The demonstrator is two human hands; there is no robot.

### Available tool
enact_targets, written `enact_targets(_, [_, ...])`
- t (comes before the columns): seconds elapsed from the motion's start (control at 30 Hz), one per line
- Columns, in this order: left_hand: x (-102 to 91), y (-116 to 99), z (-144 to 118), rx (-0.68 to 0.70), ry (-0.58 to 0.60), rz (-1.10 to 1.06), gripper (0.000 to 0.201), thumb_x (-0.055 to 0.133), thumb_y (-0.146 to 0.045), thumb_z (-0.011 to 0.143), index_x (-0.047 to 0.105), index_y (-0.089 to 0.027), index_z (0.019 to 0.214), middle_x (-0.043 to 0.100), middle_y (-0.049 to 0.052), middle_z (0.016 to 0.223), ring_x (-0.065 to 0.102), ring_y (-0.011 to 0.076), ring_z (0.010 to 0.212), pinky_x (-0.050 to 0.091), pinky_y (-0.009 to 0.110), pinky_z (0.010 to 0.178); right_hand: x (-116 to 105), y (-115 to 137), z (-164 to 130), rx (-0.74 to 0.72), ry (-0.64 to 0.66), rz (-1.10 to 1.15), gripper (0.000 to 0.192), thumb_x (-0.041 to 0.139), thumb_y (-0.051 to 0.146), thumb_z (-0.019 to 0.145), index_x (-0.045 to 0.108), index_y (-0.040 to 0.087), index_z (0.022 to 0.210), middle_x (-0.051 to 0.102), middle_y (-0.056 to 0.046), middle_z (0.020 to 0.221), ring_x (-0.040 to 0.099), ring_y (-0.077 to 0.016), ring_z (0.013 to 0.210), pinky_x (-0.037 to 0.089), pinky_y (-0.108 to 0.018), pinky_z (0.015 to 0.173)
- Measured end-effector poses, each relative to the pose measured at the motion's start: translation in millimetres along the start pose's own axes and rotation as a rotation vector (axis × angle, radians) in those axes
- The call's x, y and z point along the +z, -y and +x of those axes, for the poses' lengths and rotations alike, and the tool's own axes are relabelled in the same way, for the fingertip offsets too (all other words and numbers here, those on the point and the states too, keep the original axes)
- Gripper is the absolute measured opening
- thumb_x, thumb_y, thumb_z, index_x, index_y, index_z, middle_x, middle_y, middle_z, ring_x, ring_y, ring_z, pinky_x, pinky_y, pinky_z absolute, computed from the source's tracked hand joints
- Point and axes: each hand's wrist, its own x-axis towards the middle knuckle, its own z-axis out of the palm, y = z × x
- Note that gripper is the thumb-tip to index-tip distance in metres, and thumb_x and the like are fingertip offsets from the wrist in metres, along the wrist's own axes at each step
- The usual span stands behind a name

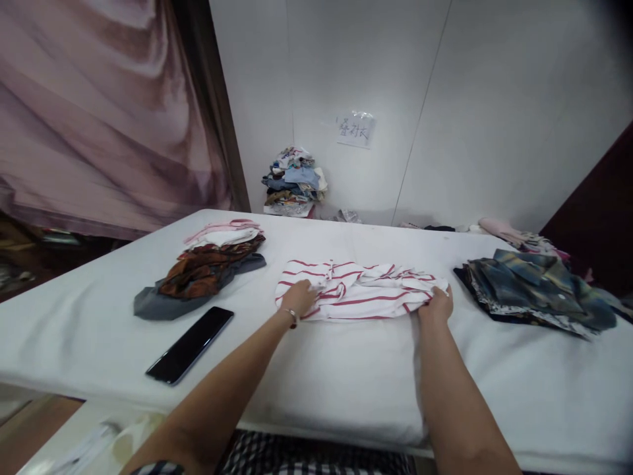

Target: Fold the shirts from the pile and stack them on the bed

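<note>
While both arms are reaching forward over the white desk (346, 369), the person is handling a red-and-white striped shirt (363, 290) that is lying folded into a long band at the middle of the desk. The left hand (298, 298) is resting flat on the shirt's left end, fingers spread loosely and pressing the cloth down; a thin bracelet (293, 316) is sitting on that wrist. The right hand (436, 305) is gripping the shirt's right end, fingers curled over the bunched edge and pinching the fabric.

To the left of the shirt, a pile of folded clothes (205, 267) in brown, grey and pink is lying, and a black phone (190, 344) is lying face up just in front of that pile. To the right, well apart from the shirt, a stack of dark patterned garments (537, 290) is resting near the desk's edge. Behind the desk, a heap of clothes (294, 181) is sitting against the white wall, beside a paper note (355, 128).
</note>
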Motion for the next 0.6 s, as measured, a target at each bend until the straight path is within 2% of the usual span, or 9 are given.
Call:
enact_targets(0.1, [-49.2,31,28,-0.168,-0.156,-0.025,0.021,0.046,-0.032,0.084,0.059,-0.017,0.078,0.065,0.005,0.076,0.062,0.0175,0.073,0.048,0.027,0.064,1,-1,3,-0.002,-0.024,0.006,0.038,0.048,0.01,0.065,0.058,0.024,0.098,0.062,0.006,0.085,0.063,-0.0123,0.078,0.056,-0.035,0.084])
enact_targets(0.17, [-83.7,58,38,-0.288,-0.284,-0.026,0.03,0.037,-0.032,0.088,0.06,-0.014,0.087,0.066,0.008,0.082,0.062,0.0197,0.077,0.049,0.029,0.065,0,-3,4,-0.005,-0.032,0.008,0.037,0.048,0.01,0.064,0.058,0.024,0.096,0.061,0.006,0.084,0.062,-0.0123,0.077,0.056,-0.035,0.084])
enact_targets(0.2, [-97.9,72,40,-0.34,-0.335,-0.024,0.03,0.039,-0.031,0.087,0.061,-0.012,0.091,0.067,0.011,0.087,0.063,0.022,0.082,0.05,0.031,0.069,0,-4,5,-0.009,-0.032,0.008,0.035,0.048,0.009,0.063,0.058,0.023,0.094,0.061,0.006,0.083,0.062,-0.0125,0.076,0.056,-0.035,0.084])
enact_targets(0.27, [-115.4,93,39,-0.421,-0.445,-0.009,0.033,0.045,-0.029,0.084,0.059,-0.007,0.105,0.064,0.018,0.105,0.061,0.0269,0.099,0.05,0.036,0.08,-1,-6,5,-0.016,-0.028,0.007,0.032,0.048,0.008,0.061,0.058,0.022,0.088,0.059,0.006,0.079,0.062,-0.013,0.074,0.056,-0.036,0.084])
enact_targets(0.3, [-117.9,99,36,-0.421,-0.5,-0.004,0.036,0.047,-0.027,0.083,0.057,-0.007,0.111,0.062,0.019,0.113,0.058,0.0281,0.106,0.048,0.038,0.087,-1,-7,5,-0.017,-0.024,0.008,0.031,0.048,0.008,0.061,0.058,0.022,0.086,0.059,0.006,0.078,0.061,-0.0136,0.073,0.056,-0.037,0.084])
enact_targets(0.37, [-110.2,99,30,-0.299,-0.567,-0.005,0.037,0.048,-0.026,0.083,0.057,-0.009,0.115,0.059,0.018,0.121,0.054,0.0272,0.114,0.044,0.038,0.095,-2,-9,5,-0.013,-0.024,0.016,0.03,0.048,0.008,0.061,0.058,0.022,0.086,0.059,0.005,0.078,0.061,-0.0146,0.075,0.056,-0.038,0.084])
enact_targets(0.43, [-89.4,82,24,-0.075,-0.504,-0.025,0.031,0.048,-0.028,0.085,0.061,-0.014,0.109,0.062,0.012,0.116,0.057,0.0234,0.11,0.044,0.034,0.096,-3,-10,4,-0.004,-0.026,0.02,0.032,0.048,0.008,0.062,0.059,0.023,0.088,0.06,0.005,0.081,0.062,-0.0153,0.077,0.056,-0.038,0.084])
enact_targets(0.53, [-46.7,41,12,0.183,-0.18,-0.043,0.029,0.051,-0.034,0.086,0.063,-0.02,0.108,0.066,0.006,0.106,0.063,0.0194,0.094,0.048,0.03,0.089,-4,-9,4,0.004,-0.033,0.021,0.038,0.047,0.008,0.062,0.058,0.023,0.095,0.062,0.004,0.089,0.063,-0.0154,0.083,0.056,-0.038,0.085])
enact_targets(0.6, [-19.1,15,4,0.321,0.015,0.008,0.032,0.055,-0.04,0.085,0.063,-0.023,0.111,0.065,0.005,0.112,0.063,0.02,0.098,0.047,0.03,0.089,-5,-8,5,0.035,-0.004,0.048,0.045,0.046,0.009,0.063,0.056,0.025,0.104,0.063,0.004,0.099,0.064,-0.0154,0.088,0.056,-0.038,0.086])
